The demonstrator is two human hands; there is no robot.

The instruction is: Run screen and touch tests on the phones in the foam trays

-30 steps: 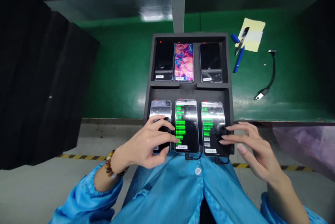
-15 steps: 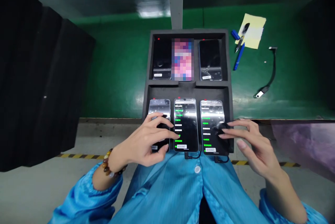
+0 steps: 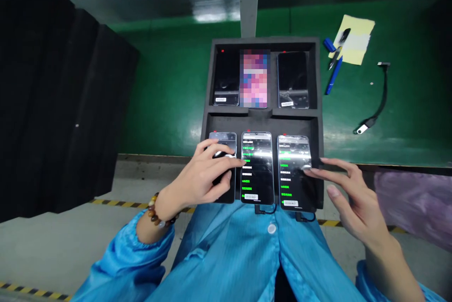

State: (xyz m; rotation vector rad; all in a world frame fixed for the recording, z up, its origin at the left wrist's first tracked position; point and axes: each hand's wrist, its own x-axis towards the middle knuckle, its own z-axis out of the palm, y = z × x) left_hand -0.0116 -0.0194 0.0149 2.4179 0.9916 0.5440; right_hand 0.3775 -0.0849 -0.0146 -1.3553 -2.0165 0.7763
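Note:
A black foam tray (image 3: pixel 319 85) bears phones in two rows. My left hand (image 3: pixel 203 175) hovers over the near left phone (image 3: pixel 223 194), its fingers apart, the index fingertip at the left edge of the near middle phone (image 3: pixel 259 168). My right hand (image 3: pixel 356 198) is spread, with one fingertip at the right side of the near right phone (image 3: pixel 294 179). Neither hand holds anything. Both the middle and right near phones show lists in green and white text, and short black plugs stick out below them. Behind lie two dark phones (image 3: pixel 226 76) (image 3: pixel 293 78) and a pixelated bright one (image 3: pixel 254 78).
On the green table (image 3: pixel 169 81) to the right lie yellow paper (image 3: pixel 360 34), a blue pen (image 3: pixel 334 76), a black pen and a short black cable (image 3: pixel 383 97). Dark stacked forms (image 3: pixel 70 104) stand at the left. A purple plastic sheet (image 3: pixel 413 203) is at the lower right.
My left index fingertip has moved up and back from the middle phone's list to its left edge. The whole view has shifted, so the tray appears further right. My right hand stays beside the right phone.

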